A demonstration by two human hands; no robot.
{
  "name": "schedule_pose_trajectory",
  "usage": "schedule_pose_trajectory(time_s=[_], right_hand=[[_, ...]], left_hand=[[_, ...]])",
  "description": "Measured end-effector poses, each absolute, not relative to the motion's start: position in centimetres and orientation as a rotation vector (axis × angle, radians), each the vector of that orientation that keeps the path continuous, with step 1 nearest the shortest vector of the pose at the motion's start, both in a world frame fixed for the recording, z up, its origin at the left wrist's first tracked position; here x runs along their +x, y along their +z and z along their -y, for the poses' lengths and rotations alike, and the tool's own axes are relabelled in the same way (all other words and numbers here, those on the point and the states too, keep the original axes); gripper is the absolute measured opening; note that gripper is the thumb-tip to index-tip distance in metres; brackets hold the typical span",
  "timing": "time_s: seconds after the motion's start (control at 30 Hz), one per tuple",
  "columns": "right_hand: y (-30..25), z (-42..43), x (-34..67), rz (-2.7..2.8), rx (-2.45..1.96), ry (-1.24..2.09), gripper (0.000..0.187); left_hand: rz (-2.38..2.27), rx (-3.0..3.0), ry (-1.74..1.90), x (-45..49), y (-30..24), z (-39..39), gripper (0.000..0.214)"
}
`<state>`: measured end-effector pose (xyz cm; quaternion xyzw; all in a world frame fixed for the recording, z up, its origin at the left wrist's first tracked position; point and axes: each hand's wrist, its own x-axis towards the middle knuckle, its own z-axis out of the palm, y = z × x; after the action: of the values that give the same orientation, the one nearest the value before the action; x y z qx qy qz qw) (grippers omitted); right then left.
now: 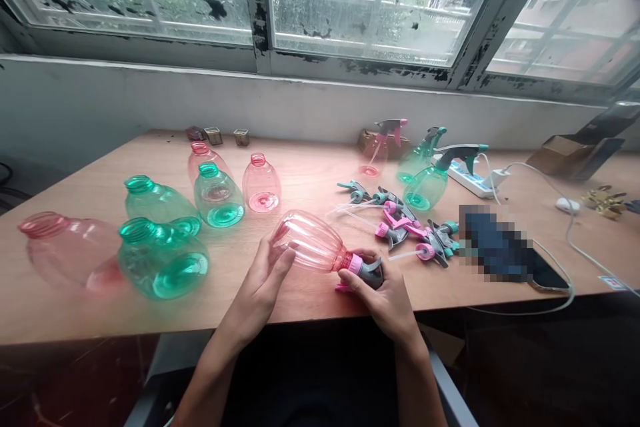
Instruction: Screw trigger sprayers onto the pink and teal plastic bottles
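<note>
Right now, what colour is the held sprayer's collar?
Pink; the collar shows best in the head view.

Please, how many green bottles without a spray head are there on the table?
3, all left of the held pink bottle: the front green bottle, the middle green bottle just behind it, and the rear green bottle farther right. None appears hidden.
</note>
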<state>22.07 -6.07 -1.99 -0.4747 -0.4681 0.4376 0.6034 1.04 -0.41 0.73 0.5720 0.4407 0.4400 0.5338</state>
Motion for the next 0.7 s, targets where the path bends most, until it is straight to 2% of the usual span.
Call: schedule_pose_trajectory(time_s=[0.17,0.37,0.57,0.7], right_hand=[[-2.02,6.00,22.15,1.019,-1.073,0.993,0.032],[-2.08,5.97,22.34,1.024,-1.065,0.979,0.032],[-1.54,6.36,21.99,0.997,-1.074,1.016,0.033],[-1.24,6.27,22.06,1.042,-1.113,1.072,0.035]], left_hand=[[-0.983,1.372,1.079,0.84,0.30,0.05,0.064],[-0.934,1.385,1.066,0.51,0.22,0.02,0.059],[-0.955,1.394,1.075,0.65,0.15,0.26,0.071],[-1.017,1.327,1.117,0.81,0.33,0.48,0.060]])
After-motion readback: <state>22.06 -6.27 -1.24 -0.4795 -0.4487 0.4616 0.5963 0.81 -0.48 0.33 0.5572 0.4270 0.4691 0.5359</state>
